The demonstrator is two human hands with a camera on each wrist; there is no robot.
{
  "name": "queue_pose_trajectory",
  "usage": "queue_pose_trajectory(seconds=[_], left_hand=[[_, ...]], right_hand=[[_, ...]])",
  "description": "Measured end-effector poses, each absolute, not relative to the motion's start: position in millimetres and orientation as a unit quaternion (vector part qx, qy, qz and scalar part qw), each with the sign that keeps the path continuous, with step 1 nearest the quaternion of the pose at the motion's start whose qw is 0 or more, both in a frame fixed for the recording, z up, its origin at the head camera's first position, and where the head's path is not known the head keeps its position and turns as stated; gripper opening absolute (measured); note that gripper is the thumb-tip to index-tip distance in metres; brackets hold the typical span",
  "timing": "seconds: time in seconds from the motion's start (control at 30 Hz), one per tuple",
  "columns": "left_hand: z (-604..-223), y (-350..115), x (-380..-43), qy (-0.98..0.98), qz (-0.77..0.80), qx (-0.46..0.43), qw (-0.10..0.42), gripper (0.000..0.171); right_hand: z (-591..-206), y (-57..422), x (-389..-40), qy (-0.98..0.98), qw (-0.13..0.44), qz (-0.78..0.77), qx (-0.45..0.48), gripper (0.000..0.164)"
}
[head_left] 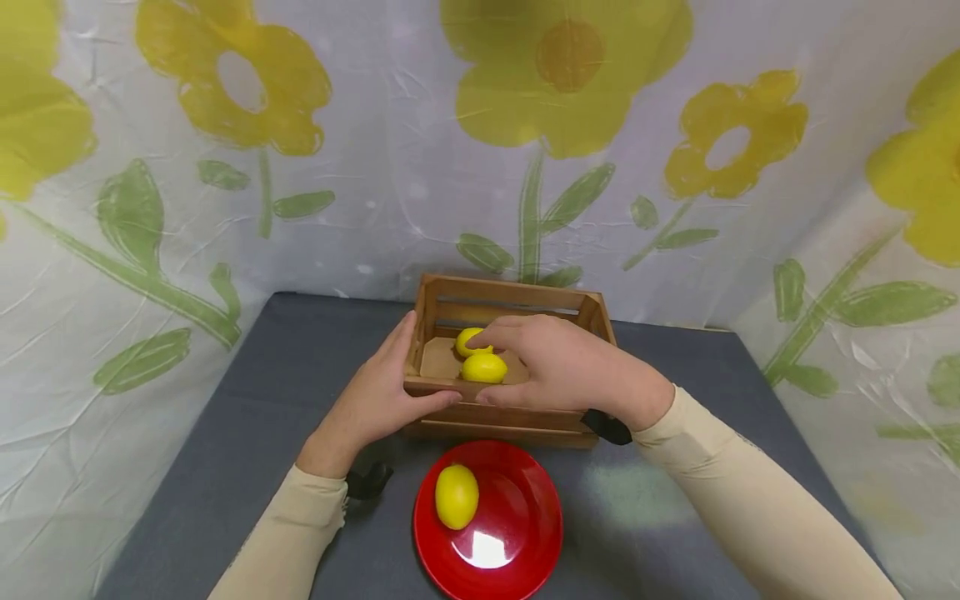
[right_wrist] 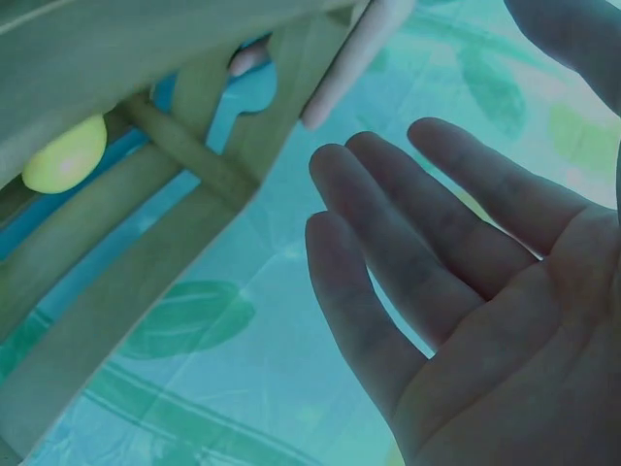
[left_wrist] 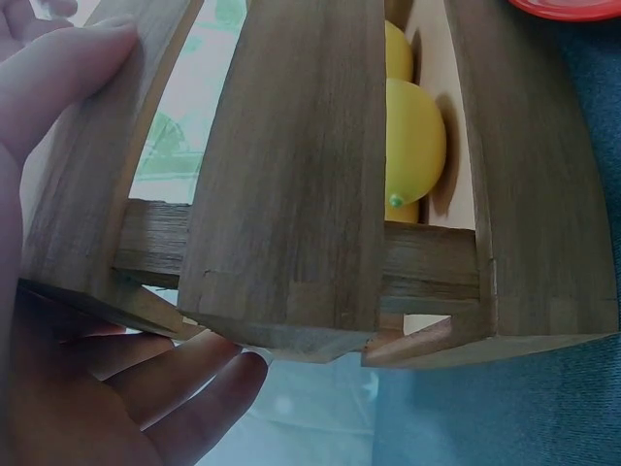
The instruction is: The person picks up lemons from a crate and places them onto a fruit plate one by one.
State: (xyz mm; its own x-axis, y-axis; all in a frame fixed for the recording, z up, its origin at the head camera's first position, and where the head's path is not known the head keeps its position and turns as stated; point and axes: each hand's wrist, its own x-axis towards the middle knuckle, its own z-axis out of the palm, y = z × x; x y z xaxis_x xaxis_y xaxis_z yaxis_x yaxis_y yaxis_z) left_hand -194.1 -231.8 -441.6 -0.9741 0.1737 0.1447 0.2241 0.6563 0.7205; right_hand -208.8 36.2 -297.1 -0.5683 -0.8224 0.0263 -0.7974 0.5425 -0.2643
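A slatted wooden crate (head_left: 510, 432) stands on the dark tabletop with two yellow lemons (head_left: 484, 367) inside. My left hand (head_left: 375, 400) holds its front left corner. In the left wrist view, the thumb (left_wrist: 82, 68) lies against the upper slat and the fingers (left_wrist: 209, 398) reach round the end of the crate. Over the crate's right half hovers my right hand (head_left: 558, 362), its fingertips overlapping the lemons in the head view. Nothing lies between its loosely bent fingers (right_wrist: 427, 252) in the right wrist view.
In front of the crate is a glossy red plate (head_left: 536, 508) with another yellow lemon (head_left: 457, 497) on its left side. A pale cloth (head_left: 375, 208) printed with yellow flowers hangs behind and along both sides of the dark table (head_left: 247, 433).
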Motion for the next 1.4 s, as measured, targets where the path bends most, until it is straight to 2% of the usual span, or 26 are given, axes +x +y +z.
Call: queue_pose_trajectory(seconds=[0.33, 0.73, 0.93, 1.4], left_hand=[[-444.0, -233.1, -191.0, -0.911, -0.397, -0.105, 0.032, 0.137], [-443.3, -231.7, -193.0, -0.914, -0.39, -0.107, 0.027, 0.136], [-442.3, -233.6, -191.4, -0.914, -0.392, -0.103, 0.025, 0.136], [-441.2, -231.8, -190.9, -0.91, -0.397, -0.11, 0.038, 0.134]], right_hand=[[-300.9, 30.0, -242.7, 0.879, 0.069, -0.144, -0.449, 0.051], [-312.7, 31.6, -293.6, 0.892, 0.135, -0.161, -0.399, 0.056], [-332.0, 25.0, -314.3, 0.896, 0.161, -0.144, -0.387, 0.063], [-363.8, 9.1, -331.3, 0.897, 0.202, -0.074, -0.386, 0.062]])
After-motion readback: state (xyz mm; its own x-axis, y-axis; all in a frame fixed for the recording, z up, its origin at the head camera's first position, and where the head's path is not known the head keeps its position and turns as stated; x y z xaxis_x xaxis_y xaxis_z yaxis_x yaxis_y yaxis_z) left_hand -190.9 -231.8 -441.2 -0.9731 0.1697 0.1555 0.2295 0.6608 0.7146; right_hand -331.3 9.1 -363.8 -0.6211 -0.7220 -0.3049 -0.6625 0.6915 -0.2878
